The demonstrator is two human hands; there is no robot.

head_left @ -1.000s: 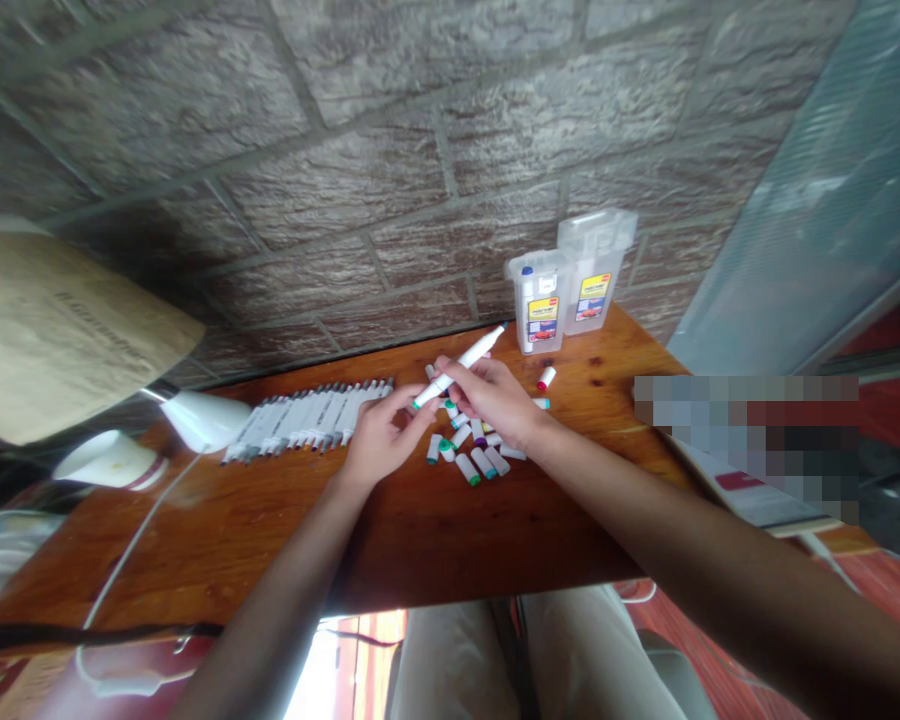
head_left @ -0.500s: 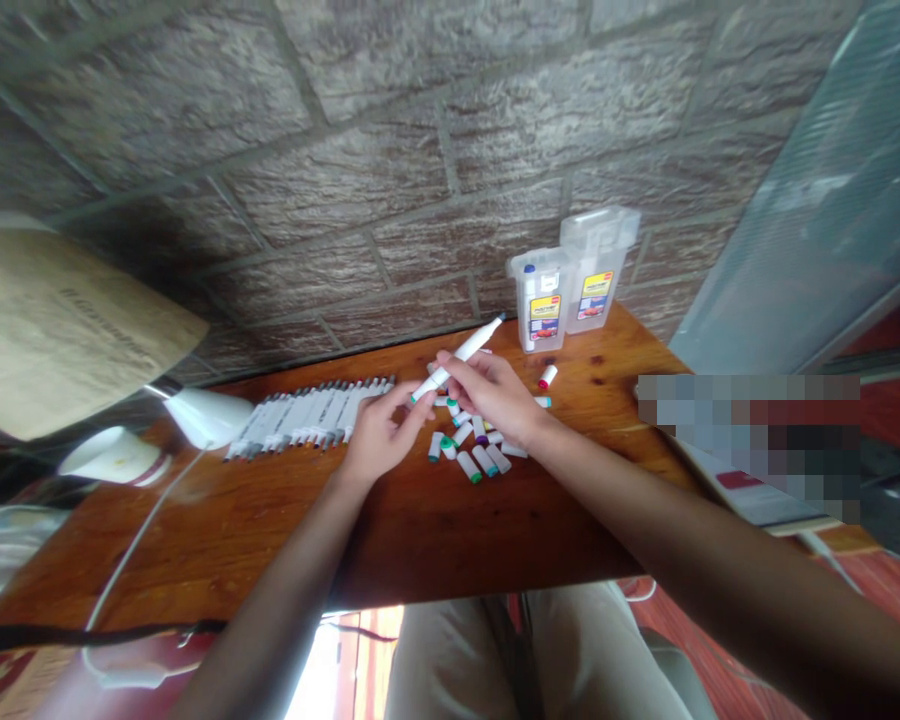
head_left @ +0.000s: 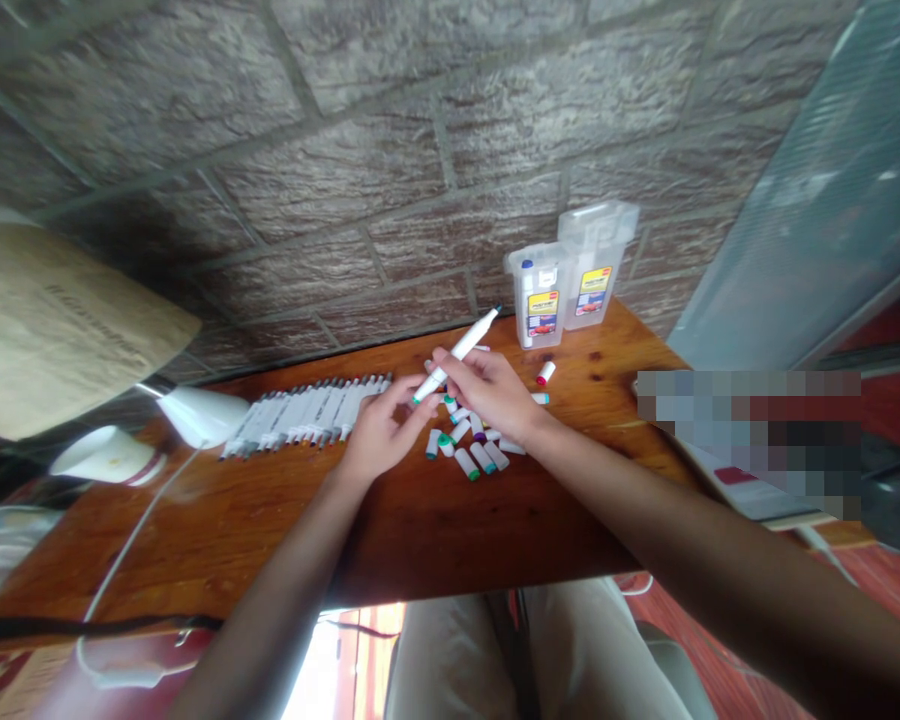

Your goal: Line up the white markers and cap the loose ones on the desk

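Observation:
A white marker [head_left: 478, 335] slants upward to the right between my two hands, its bare dark bluish tip pointing at the wall and a green-ended cap on its lower end. My right hand [head_left: 499, 395] pinches the marker's middle between thumb and fingers. Closed round the lower, capped end are the fingers of my left hand [head_left: 379, 432]. Beneath and beside my right hand lies a loose pile of white caps [head_left: 466, 464] with green, teal and purple ends, partly hidden by that hand. A row of white markers [head_left: 307, 415] lies side by side left of my left hand.
Two clear plastic cases [head_left: 541, 310] stand by the wall at the back right, the nearer with a blue-capped marker inside. A red-ended cap [head_left: 545, 373] lies before them. At left are a lamp [head_left: 202, 415], a white cup [head_left: 109, 457] and a cable [head_left: 144, 515].
Both hands keep the same hold on the marker, which tilts slightly steeper now. The whole view has shifted a little. The pile and the row look unchanged.

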